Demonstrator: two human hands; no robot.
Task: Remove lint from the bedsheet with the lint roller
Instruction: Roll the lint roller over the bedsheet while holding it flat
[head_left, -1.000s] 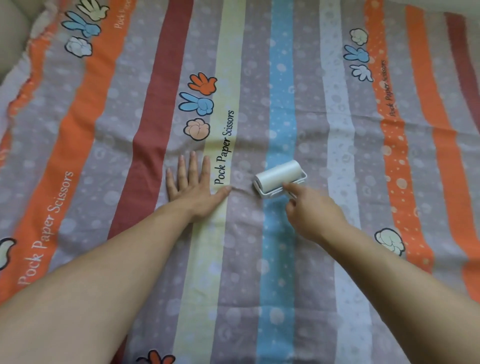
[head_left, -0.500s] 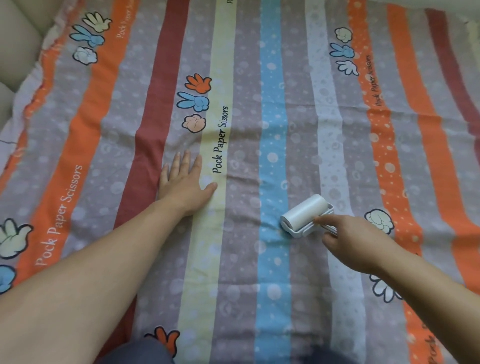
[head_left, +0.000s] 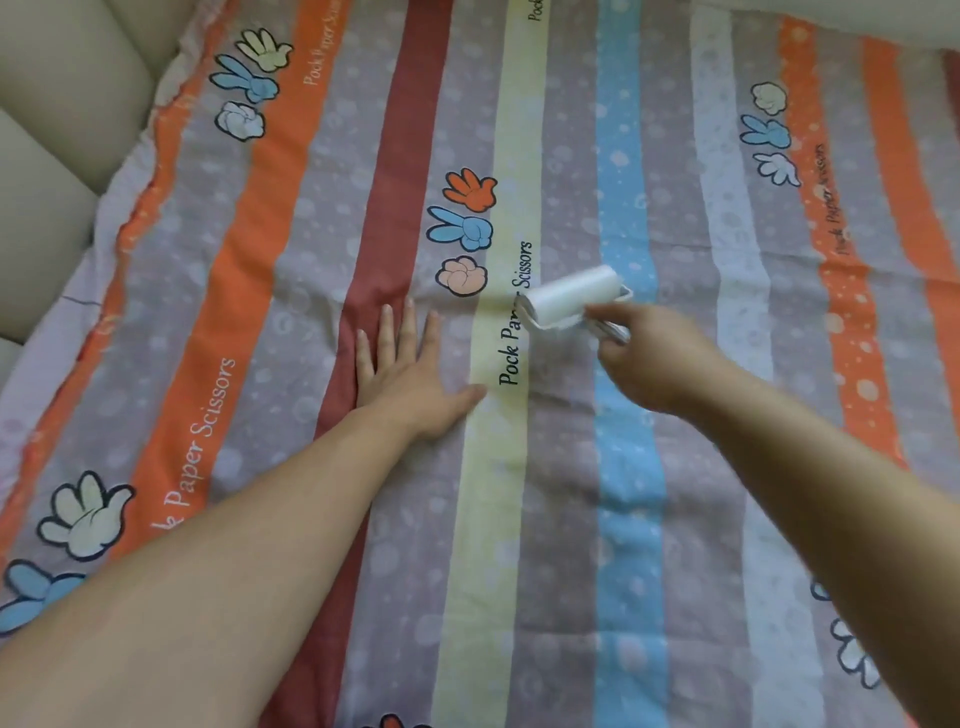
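Both hands work: left hand (head_left: 410, 374) flat on bedsheet (head_left: 571, 519), right hand (head_left: 649, 358) gripping lint roller (head_left: 571, 296).

The lint roller (head_left: 571, 299) is motion-blurred and its handle is mostly hidden inside the right grip (head_left: 654, 358). It covers part of the lettering (head_left: 510, 364) on the bedsheet (head_left: 566, 519). Both forearms (head_left: 208, 571) run off the lower frame edges.

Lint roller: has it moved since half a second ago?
Yes. The lint roller went left and away from the person, now covering part of the black lettering.
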